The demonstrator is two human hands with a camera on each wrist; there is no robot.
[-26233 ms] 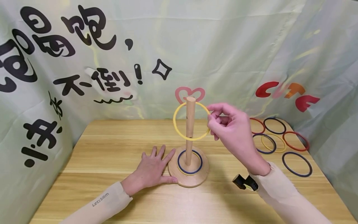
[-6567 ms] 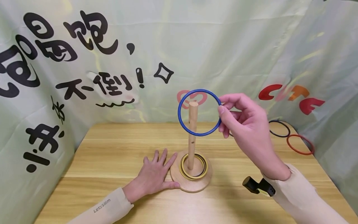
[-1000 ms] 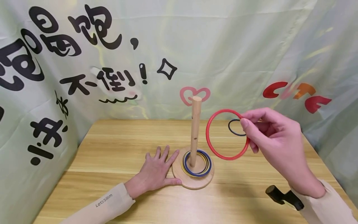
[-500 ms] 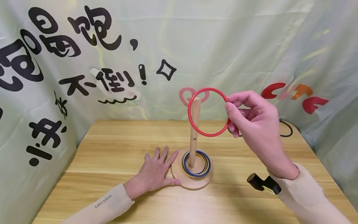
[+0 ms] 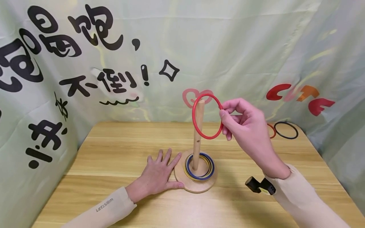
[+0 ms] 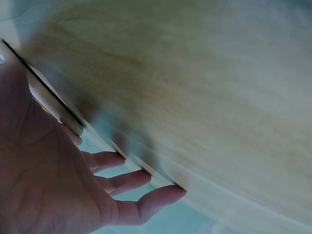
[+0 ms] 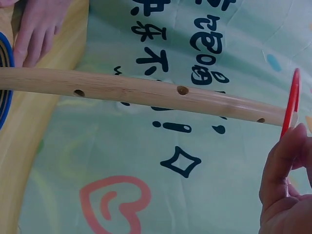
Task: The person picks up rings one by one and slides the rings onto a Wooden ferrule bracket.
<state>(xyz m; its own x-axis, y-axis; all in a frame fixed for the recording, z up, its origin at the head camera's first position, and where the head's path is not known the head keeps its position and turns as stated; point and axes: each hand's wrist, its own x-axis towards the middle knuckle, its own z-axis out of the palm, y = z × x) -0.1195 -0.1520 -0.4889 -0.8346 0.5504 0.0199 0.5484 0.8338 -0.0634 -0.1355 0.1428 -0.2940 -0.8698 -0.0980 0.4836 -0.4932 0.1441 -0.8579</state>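
My right hand (image 5: 248, 133) pinches a red ring (image 5: 193, 115) between thumb and fingers, tilted up at the top of a wooden peg (image 5: 197, 146). In the right wrist view the red ring (image 7: 293, 97) stands almost edge-on across the tip of the peg (image 7: 146, 95). Around the peg's foot, blue (image 5: 213, 166), yellow and dark rings lie stacked on the round wooden base (image 5: 196, 188). My left hand (image 5: 155, 175) rests on the table with fingers spread, its thumb and forefinger at the base's left edge. The left wrist view shows the palm (image 6: 44, 161) and extended fingers.
On the wooden table (image 5: 114, 142) at the back right lie a dark ring (image 5: 297, 132) and another red ring (image 5: 275, 130), partly hidden behind my right hand. A printed cloth (image 5: 233, 57) hangs behind the table and at both sides.
Within the last second the red ring has moved left and up to the peg's top. The blue ring held earlier now lies on the base; fewer rings lie at right. My left hand stays put.
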